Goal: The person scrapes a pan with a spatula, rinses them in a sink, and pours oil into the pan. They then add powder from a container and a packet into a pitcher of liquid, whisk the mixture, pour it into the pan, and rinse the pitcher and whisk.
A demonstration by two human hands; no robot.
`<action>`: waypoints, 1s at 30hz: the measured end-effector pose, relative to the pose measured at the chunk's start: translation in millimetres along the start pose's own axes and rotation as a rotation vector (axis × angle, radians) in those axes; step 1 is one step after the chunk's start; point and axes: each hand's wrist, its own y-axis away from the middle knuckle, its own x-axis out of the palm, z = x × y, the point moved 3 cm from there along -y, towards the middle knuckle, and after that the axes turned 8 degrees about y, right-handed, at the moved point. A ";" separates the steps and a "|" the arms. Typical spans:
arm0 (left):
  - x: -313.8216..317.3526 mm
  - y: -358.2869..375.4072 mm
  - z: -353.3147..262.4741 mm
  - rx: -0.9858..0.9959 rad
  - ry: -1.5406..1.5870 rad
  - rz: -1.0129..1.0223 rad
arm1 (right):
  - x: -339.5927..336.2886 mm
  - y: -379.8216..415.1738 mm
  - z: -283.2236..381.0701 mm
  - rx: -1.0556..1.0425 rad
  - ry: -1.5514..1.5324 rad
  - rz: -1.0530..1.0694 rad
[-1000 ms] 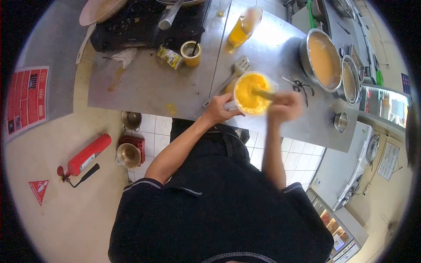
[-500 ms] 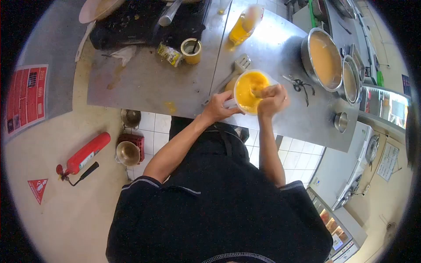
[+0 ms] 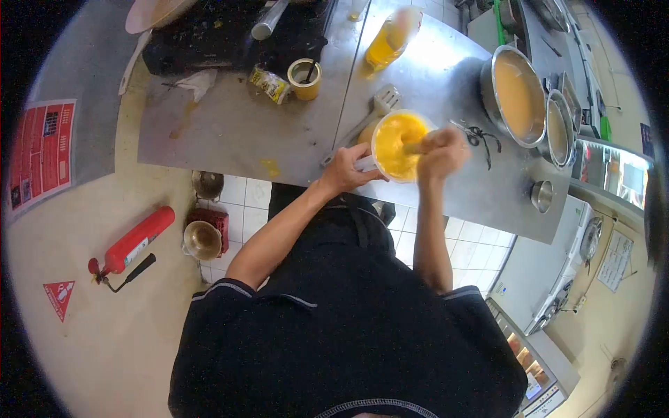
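My left hand is closed around the pale handle of a plastic jug, which stands tilted towards me near the table's front edge. Beaten-egg-like yellow liquid swirls inside it. Over the jug's right rim, my right hand is closed on a thin utensil. Its lower end dips into the liquid, and motion blur hides what kind it is. Just behind the jug lies a slotted turner. A bottle of yellow oil stands farther back.
On the right are a large steel bowl of orange-beige liquid, another bowl, a small metal cup and a black-handled object. An open tin, a packet and a black stove occupy the left.
My right hand has shifted slightly right and up with the utensil, and the liquid's swirl looks different. The left hand and jug stay in place.
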 end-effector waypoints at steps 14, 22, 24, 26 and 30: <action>1.7 -2.6 0.2 0.038 0.034 -0.067 | -2.6 -3.5 28.5 -0.423 0.317 -0.163; -2.8 -2.2 4.9 0.025 -0.031 -0.079 | -0.3 4.3 68.2 -0.093 -0.193 -0.042; -2.2 3.0 10.1 -0.032 -0.031 -0.070 | 3.7 17.3 98.6 -0.108 -0.170 -0.137; -1.3 -7.0 9.4 -0.028 -0.036 -0.063 | 9.6 16.4 -9.3 -0.284 0.230 -0.255; -5.5 -3.5 8.2 -0.021 -0.023 -0.066 | -6.6 3.9 96.9 -0.067 -0.538 0.038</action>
